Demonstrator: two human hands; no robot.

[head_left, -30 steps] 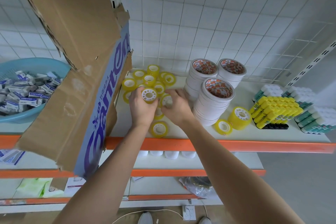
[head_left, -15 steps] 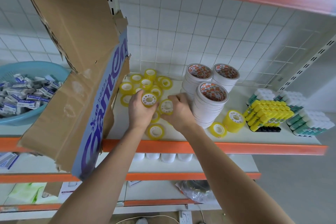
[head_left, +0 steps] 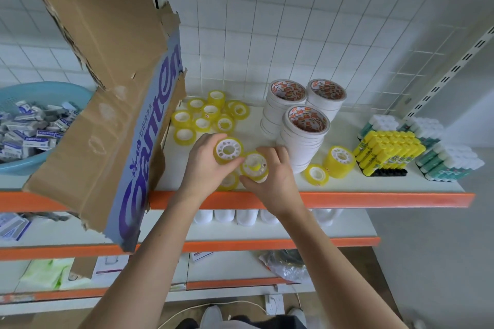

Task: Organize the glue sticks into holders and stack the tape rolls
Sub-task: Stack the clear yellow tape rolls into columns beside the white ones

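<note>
Gripping yellow tape roll (head_left: 228, 150), left hand (head_left: 207, 165), fingertips hidden, another roll (head_left: 228, 181) half-covered

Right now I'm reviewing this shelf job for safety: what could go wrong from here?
1. The left hand and right hand each grip a yellow tape roll near the orange shelf edge; a slip could send one to the floor.
2. The white tape stacks stand beside the right hand; a nudge might topple them.
3. The torn cardboard box overhangs the shelf and may crowd the left arm.
</note>
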